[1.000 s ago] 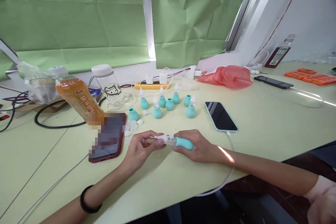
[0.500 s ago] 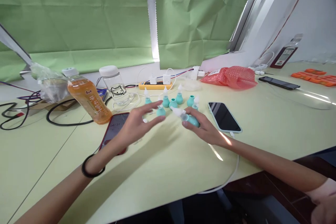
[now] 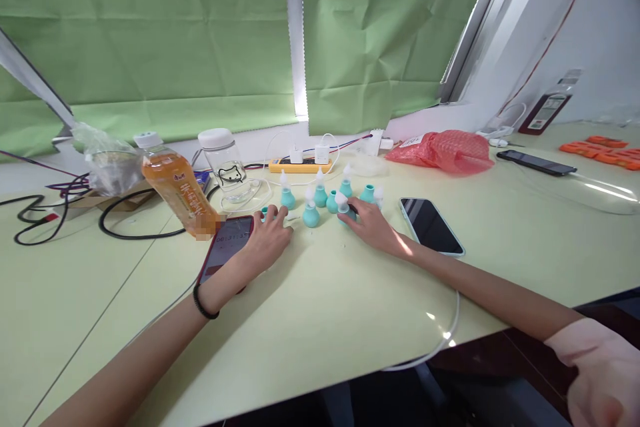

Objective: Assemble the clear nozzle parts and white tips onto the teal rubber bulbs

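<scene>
My right hand (image 3: 370, 223) has its thumb and fingers round a teal bulb with a clear white tip (image 3: 343, 208), which stands upright on the table. My left hand (image 3: 270, 237) is low over the table beside the red-edged phone (image 3: 227, 247); a teal bulb (image 3: 264, 213) shows just behind its fingers, and small white parts lie by the fingertips. What the left fingers touch is hidden. Between the hands stands a tipped teal bulb (image 3: 311, 215). Behind it are more tipped bulbs (image 3: 321, 195) and open ones without tips (image 3: 367, 193).
An orange drink bottle (image 3: 177, 187) leans at the left near a clear jar (image 3: 225, 163). A yellow power strip (image 3: 300, 166) and a red bubble-wrap bag (image 3: 443, 152) lie behind. A pale-cased phone (image 3: 432, 227) is right of my right hand.
My left hand has moved left and down to the table. My right hand has moved slightly left and lowered; its tilted bulb is now upright on the table.
</scene>
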Demonstrator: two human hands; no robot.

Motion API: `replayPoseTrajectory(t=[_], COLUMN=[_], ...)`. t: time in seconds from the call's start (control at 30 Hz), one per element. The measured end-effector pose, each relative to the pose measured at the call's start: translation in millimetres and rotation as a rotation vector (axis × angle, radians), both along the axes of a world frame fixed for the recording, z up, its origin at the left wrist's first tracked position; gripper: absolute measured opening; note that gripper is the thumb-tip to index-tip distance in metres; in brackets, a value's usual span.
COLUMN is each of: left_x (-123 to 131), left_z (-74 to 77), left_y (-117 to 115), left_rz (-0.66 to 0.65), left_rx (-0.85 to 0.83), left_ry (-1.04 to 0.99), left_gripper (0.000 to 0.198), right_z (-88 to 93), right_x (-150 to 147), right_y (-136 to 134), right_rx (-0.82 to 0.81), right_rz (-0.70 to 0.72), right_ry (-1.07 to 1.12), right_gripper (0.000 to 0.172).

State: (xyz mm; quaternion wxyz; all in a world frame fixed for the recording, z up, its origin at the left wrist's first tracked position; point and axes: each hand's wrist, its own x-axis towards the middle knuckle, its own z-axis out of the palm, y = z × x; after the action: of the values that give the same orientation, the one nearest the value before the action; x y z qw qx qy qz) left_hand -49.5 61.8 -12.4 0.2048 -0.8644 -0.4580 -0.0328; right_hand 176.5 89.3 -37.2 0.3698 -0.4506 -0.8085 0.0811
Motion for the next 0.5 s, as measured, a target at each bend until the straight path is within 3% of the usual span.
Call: replayPoseTrajectory(t=[0.1, 0.23, 0.4, 0.5], left_x=[2.0, -0.6, -15.4, -21.1], left_z=[-2.7, 6.4, 31.5, 36.1], left_y=[4.2, 5.7, -9.4, -21.8], left_rz=[-0.024, -0.019, -0.028, -0.018], left_rx=[-0.010, -0.011, -0.175, -0.250], left_ry=[-0.003, -0.010, -0.036, -0.001], left_gripper=[0.019, 0.019, 0.020, 0.020], right_z=[-3.3, -3.6, -4.8, -1.9], right_x=[1.2, 0.9, -1.7, -3.1], right_y=[-2.1, -7.2, -10.0, -13.4], right_rx=[-0.082, -0.081, -0.002, 0.136], right_rz=[-0.015, -0.012, 0.009, -0.007], right_ry=[0.003, 0.084, 0.207, 0.231], right_gripper=[0.029, 0.050, 0.066, 0.070])
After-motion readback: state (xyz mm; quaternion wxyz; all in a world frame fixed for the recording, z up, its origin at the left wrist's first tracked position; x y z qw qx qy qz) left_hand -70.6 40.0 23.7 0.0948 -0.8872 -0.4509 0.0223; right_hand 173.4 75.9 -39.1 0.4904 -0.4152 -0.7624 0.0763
